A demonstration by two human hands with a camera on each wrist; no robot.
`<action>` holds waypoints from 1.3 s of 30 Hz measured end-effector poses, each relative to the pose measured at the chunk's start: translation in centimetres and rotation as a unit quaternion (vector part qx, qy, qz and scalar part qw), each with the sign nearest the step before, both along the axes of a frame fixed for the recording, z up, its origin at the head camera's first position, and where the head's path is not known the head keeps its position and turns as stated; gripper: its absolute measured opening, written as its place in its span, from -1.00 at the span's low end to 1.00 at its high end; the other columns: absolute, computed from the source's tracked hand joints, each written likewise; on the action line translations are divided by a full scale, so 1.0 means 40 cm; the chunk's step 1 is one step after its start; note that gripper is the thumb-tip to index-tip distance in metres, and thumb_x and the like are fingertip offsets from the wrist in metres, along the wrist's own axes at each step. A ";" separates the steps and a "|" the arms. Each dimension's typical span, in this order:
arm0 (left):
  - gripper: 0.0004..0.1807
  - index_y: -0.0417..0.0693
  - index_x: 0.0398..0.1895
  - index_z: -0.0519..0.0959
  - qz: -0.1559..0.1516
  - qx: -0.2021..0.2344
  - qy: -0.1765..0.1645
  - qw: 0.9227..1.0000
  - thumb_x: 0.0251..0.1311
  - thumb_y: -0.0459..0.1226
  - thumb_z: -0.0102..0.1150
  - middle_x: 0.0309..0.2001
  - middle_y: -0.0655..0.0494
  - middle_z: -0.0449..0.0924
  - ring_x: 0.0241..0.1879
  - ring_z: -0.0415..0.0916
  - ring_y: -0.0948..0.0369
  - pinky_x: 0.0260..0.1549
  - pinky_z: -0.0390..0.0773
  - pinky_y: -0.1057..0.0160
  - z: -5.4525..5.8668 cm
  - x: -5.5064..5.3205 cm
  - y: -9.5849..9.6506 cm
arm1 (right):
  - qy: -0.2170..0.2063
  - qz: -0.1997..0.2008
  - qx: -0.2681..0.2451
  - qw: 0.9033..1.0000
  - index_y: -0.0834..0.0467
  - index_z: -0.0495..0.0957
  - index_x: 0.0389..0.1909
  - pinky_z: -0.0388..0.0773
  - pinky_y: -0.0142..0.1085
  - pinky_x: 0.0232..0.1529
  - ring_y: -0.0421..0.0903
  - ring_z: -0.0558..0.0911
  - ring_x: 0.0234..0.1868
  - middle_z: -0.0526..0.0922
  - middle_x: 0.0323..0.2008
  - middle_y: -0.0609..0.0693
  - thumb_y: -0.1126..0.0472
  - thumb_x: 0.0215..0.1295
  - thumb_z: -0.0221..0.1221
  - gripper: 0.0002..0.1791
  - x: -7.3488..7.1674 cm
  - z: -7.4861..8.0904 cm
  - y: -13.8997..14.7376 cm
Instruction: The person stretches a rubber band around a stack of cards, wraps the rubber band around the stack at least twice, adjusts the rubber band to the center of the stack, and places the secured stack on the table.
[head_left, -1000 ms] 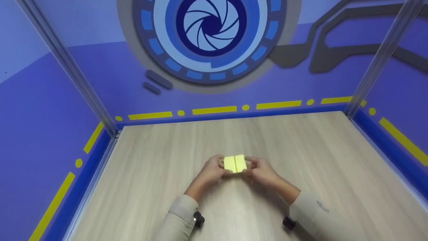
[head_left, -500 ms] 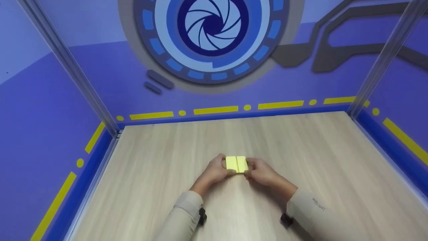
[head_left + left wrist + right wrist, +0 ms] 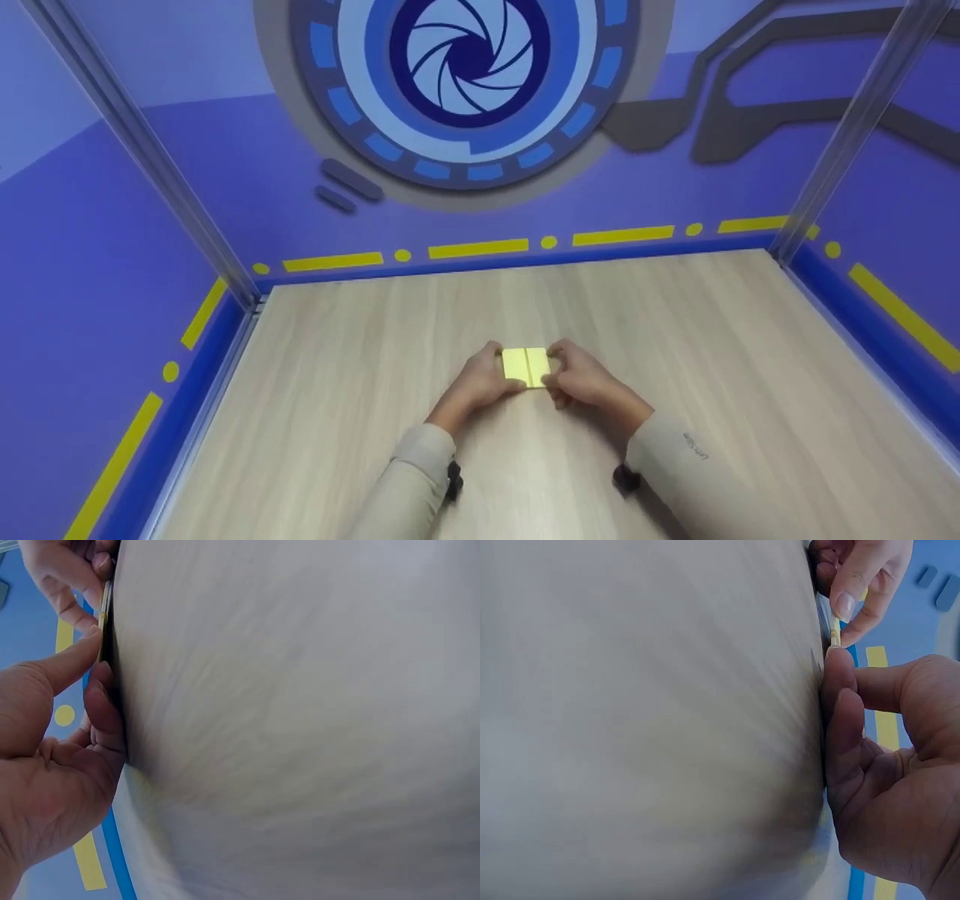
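Note:
A small, flat yellow square with a darker line down its middle lies between both hands, low over or on the wooden table; I cannot tell which. My left hand holds its left side, the thumb over the near left corner. At the right side, my right hand pinches the near right corner, with the index finger by the far right corner. Seen edge-on in the left wrist view, the yellow square is thin and mostly hidden by fingers. Likewise, only a sliver of the yellow square shows in the right wrist view.
The light wooden table spreads around the hands on all sides. Blue and purple panels with yellow dashes enclose its back and sides, and metal posts rise at the rear corners. Each sleeve carries a small black device at the wrist.
The right hand has shifted slightly inward, and its index finger has risen toward the far right corner. The yellow square stays almost in place, held by the left hand throughout.

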State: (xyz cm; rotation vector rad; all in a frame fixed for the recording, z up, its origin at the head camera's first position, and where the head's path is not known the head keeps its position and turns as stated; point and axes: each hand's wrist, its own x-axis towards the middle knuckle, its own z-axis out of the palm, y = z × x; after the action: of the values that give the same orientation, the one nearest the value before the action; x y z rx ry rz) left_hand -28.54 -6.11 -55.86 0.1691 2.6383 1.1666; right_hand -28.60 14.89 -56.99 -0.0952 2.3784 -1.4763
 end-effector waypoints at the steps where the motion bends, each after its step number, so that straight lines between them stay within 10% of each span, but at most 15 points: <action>1: -0.12 -0.09 0.39 0.27 0.000 -0.002 0.002 1.000 0.03 -0.08 0.49 0.20 -0.09 0.51 0.09 0.49 0.09 0.17 0.47 0.00 0.000 0.000 0.001 | -0.001 0.000 0.003 1.000 0.24 0.23 0.29 0.61 -0.23 -0.55 -0.05 0.65 -0.62 0.66 -0.53 0.11 0.32 0.29 0.19 -0.42 -0.003 -0.001 -0.001; 12: -0.17 -0.14 0.43 0.32 0.009 -0.015 0.017 1.000 0.07 -0.19 0.46 0.31 -0.11 0.48 0.16 0.49 0.06 0.20 0.46 0.02 0.003 -0.004 0.008 | -0.040 0.017 -0.011 0.999 0.05 0.10 0.54 0.59 -0.26 -0.59 -0.07 0.66 -0.64 0.66 -0.57 0.08 0.30 0.18 0.27 -0.10 -0.015 -0.010 0.007; 39: -0.09 -0.31 0.46 0.22 0.047 0.028 0.030 0.998 0.09 -0.20 0.45 0.41 -0.23 0.34 0.40 0.34 -0.08 0.37 0.34 -0.01 -0.010 -0.007 0.019 | -0.053 0.040 -0.045 0.997 0.04 -0.09 0.60 0.63 -0.21 -0.58 -0.08 0.64 -0.68 0.63 -0.62 0.05 0.20 0.35 0.20 -0.09 -0.037 -0.019 0.023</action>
State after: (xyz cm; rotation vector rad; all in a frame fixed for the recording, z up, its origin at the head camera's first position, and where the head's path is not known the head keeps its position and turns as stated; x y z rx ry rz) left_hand -28.83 -5.36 -56.28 0.0933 2.6929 1.2863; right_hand -30.07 15.82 -57.76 -0.1297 2.1989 -1.5114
